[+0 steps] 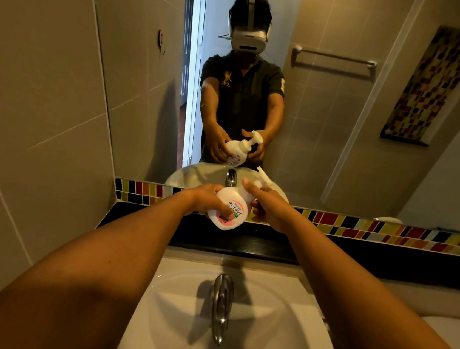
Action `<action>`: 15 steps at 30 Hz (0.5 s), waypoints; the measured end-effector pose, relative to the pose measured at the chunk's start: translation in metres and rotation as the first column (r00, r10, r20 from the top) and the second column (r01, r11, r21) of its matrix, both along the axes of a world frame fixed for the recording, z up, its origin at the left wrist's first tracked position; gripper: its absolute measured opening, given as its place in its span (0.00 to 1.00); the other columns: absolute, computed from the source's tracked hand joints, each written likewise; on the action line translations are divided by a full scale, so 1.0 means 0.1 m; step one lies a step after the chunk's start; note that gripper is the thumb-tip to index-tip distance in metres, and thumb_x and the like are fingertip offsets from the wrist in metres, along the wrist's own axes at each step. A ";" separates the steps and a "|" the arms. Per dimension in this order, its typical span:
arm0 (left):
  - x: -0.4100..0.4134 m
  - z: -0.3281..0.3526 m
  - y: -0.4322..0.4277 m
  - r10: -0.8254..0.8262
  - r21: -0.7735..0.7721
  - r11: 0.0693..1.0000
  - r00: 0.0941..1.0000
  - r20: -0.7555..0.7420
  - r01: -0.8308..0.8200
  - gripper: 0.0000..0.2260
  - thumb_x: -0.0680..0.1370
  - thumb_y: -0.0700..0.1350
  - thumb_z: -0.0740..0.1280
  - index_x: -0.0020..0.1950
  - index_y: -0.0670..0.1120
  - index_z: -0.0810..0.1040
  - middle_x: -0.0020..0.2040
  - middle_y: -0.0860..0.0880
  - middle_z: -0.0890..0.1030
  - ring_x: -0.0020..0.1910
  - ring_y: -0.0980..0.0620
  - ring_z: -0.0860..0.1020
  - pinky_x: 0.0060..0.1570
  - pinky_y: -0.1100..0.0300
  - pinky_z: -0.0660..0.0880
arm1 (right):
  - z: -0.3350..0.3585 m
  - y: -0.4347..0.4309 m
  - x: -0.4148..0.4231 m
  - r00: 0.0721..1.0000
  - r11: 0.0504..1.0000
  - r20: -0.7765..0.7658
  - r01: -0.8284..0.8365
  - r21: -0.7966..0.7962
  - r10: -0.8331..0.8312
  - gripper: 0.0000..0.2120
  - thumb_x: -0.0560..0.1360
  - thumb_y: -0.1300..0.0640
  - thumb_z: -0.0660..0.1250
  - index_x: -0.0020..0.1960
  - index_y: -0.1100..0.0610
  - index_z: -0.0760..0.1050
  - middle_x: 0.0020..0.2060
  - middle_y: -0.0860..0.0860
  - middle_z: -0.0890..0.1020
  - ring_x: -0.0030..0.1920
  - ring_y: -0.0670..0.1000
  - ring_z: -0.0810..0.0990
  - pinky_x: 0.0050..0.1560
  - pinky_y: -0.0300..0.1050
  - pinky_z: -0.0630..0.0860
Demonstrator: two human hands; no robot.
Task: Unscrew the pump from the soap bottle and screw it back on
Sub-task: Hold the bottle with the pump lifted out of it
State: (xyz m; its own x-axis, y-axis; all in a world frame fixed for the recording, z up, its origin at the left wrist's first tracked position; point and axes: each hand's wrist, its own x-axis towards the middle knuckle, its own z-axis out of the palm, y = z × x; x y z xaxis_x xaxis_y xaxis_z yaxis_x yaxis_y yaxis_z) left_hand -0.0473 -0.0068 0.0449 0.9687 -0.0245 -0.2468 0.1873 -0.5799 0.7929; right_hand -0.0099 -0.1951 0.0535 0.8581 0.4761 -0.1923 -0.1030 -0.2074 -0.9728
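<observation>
1. Above the black counter ledge (244, 240), just before the mirror (316, 112), I hold the white plastic soap bottle with its pink-and-green label (229, 210) in the air, clear of any surface.
2. Its long axis is tilted: the base faces back toward me at about 7 o'clock, the neck runs up and away toward 1 o'clock, and the white pump head with its long nozzle (262, 178) points toward the glass.
3. My left hand (206, 199) is wrapped around the bottle's body from the 9 o'clock side, fingers closed across the label.
4. My right hand (269, 209) is closed about the neck and pump collar from the 3 o'clock side, thumb raised beside the collar; the collar itself is hidden, so I cannot tell whether it is seated or loose.
5. Both forearms reach straight out, nearly parallel, wrists drawn in toward each other.
6. Below the bottle at 6 o'clock lie the white ceramic basin (276, 337) and chrome tap (221, 305), well apart from my hands; the strip of coloured mosaic tiles (374, 231) runs just behind them.
</observation>
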 end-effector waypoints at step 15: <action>0.01 0.01 0.12 -0.005 0.022 1.000 1.000 -0.006 0.005 0.25 0.68 0.45 0.77 0.63 0.48 0.75 0.59 0.44 0.81 0.57 0.46 0.80 0.58 0.48 0.80 | 0.09 -0.03 -0.03 0.991 0.994 -0.113 -0.063 0.088 0.073 0.17 0.75 0.55 0.68 0.62 0.56 0.71 0.48 0.59 0.81 0.40 0.52 0.80 0.38 0.42 0.79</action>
State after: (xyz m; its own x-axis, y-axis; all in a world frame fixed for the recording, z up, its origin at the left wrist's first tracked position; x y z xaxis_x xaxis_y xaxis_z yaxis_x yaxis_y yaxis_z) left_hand -0.0467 0.0048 0.0455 0.9670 -0.0236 -0.2535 0.1896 -0.5980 0.7788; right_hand -0.0131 -0.1977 0.0629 0.7976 0.5510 -0.2455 -0.2045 -0.1359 -0.9694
